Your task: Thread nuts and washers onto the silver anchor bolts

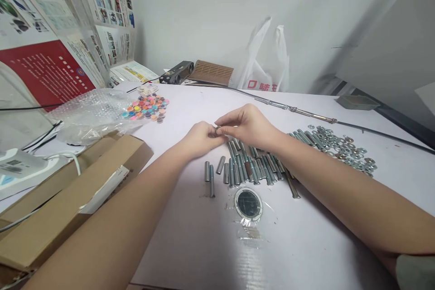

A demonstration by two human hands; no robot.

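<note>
Above the middle of the white table, my left hand [200, 139] and my right hand [247, 126] meet at the fingertips. Both are closed on a small metal piece [217, 129], mostly hidden by the fingers, so I cannot tell its exact kind. Just below my hands lies a batch of metal bolts and sleeves [243, 168], roughly in rows. A sleeve [207, 171] and a bolt [212, 183] lie a little apart on the left. Beyond my right forearm, more bolts [307, 138] lie beside a spread of nuts and washers [350, 152].
A round dark disc [248, 204] in clear plastic lies nearer me. Cardboard boxes [78, 195], bubble wrap [91, 113] and colourful discs [147, 108] occupy the left. A long thin rod [306, 114] crosses the back, before a white plastic bag [263, 65] and a grey tray [356, 102].
</note>
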